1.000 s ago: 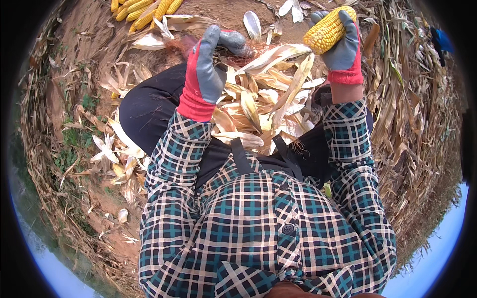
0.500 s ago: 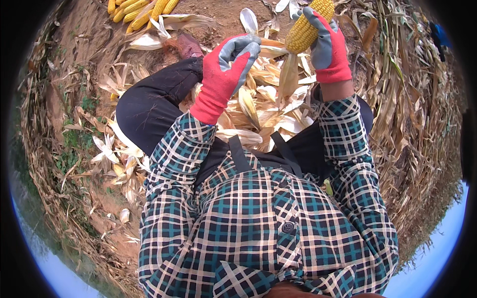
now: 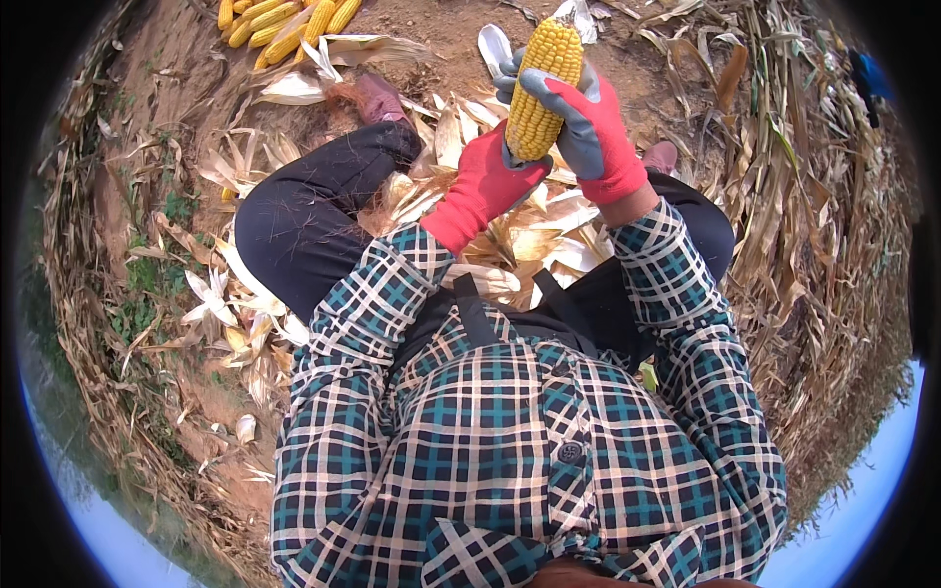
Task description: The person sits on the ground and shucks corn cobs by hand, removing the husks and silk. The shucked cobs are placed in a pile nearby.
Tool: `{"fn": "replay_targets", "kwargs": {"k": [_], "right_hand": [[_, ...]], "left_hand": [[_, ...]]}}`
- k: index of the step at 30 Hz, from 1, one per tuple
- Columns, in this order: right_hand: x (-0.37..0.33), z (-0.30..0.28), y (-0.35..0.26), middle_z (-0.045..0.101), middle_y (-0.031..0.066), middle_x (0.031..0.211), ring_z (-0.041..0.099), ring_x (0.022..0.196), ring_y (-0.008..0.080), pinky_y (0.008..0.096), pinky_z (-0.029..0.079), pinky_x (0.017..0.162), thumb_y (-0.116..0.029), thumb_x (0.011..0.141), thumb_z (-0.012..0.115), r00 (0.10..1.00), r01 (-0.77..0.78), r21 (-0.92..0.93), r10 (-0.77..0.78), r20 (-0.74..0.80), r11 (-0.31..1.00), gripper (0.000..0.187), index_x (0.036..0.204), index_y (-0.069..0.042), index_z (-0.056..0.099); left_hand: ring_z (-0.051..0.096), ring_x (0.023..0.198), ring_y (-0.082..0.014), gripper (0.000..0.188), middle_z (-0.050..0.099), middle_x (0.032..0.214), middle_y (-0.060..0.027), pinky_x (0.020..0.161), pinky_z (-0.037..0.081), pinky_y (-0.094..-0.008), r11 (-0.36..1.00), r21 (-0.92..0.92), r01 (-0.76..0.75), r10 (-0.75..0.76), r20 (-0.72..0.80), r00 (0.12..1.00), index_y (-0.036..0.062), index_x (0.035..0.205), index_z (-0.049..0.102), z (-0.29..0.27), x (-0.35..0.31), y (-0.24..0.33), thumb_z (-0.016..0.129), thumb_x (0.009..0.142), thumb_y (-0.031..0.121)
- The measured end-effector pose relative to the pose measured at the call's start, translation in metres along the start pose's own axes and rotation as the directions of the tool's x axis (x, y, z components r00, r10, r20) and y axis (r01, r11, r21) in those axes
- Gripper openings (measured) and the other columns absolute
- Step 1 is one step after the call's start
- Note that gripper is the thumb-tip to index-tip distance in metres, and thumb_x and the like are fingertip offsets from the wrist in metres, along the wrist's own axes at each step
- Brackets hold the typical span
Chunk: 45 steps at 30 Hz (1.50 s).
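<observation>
A husked yellow corn cob (image 3: 537, 108) stands tilted in front of me, its kernels bare and its upper tip leaning right. My right hand (image 3: 593, 127), in a red and grey glove, grips it from the right with the thumb across its front. Gloved the same way, my left hand (image 3: 490, 181) closes at the cob's lower end, its fingers mostly hidden. Below both hands, loose pale husks (image 3: 529, 235) lie heaped between my legs.
Several bare yellow cobs (image 3: 284, 24) are piled on the soil at the far left. Dry stalks and leaves (image 3: 784, 196) cover the right side. My bent legs (image 3: 304, 216) flank the husk heap, and more husks (image 3: 211, 294) lie scattered at left.
My left hand has left a piece of husk and come to the cob's lower end. The right hand has brought the cob leftward and shifted its grip; no husk hangs from it now.
</observation>
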State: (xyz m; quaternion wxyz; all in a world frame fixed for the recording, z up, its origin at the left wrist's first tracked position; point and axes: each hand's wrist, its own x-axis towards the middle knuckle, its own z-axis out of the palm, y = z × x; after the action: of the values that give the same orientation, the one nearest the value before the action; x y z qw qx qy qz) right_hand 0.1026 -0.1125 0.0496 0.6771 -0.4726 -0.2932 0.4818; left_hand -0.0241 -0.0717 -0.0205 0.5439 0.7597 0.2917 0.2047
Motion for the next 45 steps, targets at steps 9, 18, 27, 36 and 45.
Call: {"fn": "replay_targets", "kwargs": {"k": [9,18,27,36,45], "right_hand": [[-0.003,0.002,-0.004,0.065,0.0072,0.100,0.063,0.087,0.0155,0.0281,0.049,0.081,-0.028,0.074,0.077,0.979,0.087,-0.295,-0.026,0.204,0.952,0.057,0.118,0.000,0.053],[-0.034,0.036,0.014,0.062,0.0139,0.080,0.063,0.076,0.0330,0.0415,0.049,0.062,-0.040,0.064,0.077,0.801,0.584,-0.764,-0.037,0.598,0.274,0.051,0.098,-0.008,0.057],[0.011,-0.040,-0.036,0.064,0.0071,0.094,0.064,0.088,0.0201,0.0314,0.053,0.077,-0.038,0.093,0.053,0.983,0.052,0.036,-0.045,-0.176,0.998,0.044,0.118,-0.002,0.053],[-0.014,-0.009,0.022,0.062,0.0138,0.098,0.058,0.095,0.0214,0.0317,0.043,0.085,-0.051,0.093,0.048,0.975,-0.171,-0.479,0.077,-0.209,0.861,0.055,0.111,0.000,0.057],[0.003,-0.018,-0.044,0.058,0.0105,0.113,0.056,0.107,0.0180,0.0281,0.041,0.096,-0.030,0.097,0.051,0.974,0.085,-0.122,-0.108,-0.199,0.989,0.042,0.122,0.004,0.048]], "left_hand": [[0.065,0.095,-0.0223,0.052,0.065,0.105,-0.0076,0.082,0.051,-0.0351,0.926,-0.376,-0.022,0.038,0.036,0.999,0.0039,0.119,0.055,0.011,-0.015,0.003,0.076,0.076,0.024],[0.058,0.106,-0.0253,0.067,0.060,0.115,-0.0111,0.086,0.046,-0.0362,0.999,-0.005,-0.042,0.043,0.165,0.985,0.0090,0.123,0.051,0.018,-0.029,-0.005,0.077,0.070,0.039],[0.048,0.121,-0.0272,0.073,0.052,0.127,-0.0133,0.102,0.039,-0.0360,0.992,-0.127,0.003,0.040,0.335,0.941,0.0041,0.131,0.043,0.021,-0.003,-0.013,0.073,0.076,0.042],[0.062,0.069,-0.0189,0.044,0.062,0.090,-0.0084,0.053,0.050,-0.0260,0.357,-0.798,0.486,-0.134,0.471,0.872,0.0049,0.117,0.050,-0.023,-0.011,0.021,0.054,0.092,0.041],[0.058,0.107,-0.0346,0.063,0.054,0.119,-0.0232,0.091,0.049,-0.0503,0.258,-0.963,-0.082,-0.260,-0.151,0.954,-0.0034,0.125,0.040,-0.141,0.127,0.071,0.057,0.088,0.045]]}}
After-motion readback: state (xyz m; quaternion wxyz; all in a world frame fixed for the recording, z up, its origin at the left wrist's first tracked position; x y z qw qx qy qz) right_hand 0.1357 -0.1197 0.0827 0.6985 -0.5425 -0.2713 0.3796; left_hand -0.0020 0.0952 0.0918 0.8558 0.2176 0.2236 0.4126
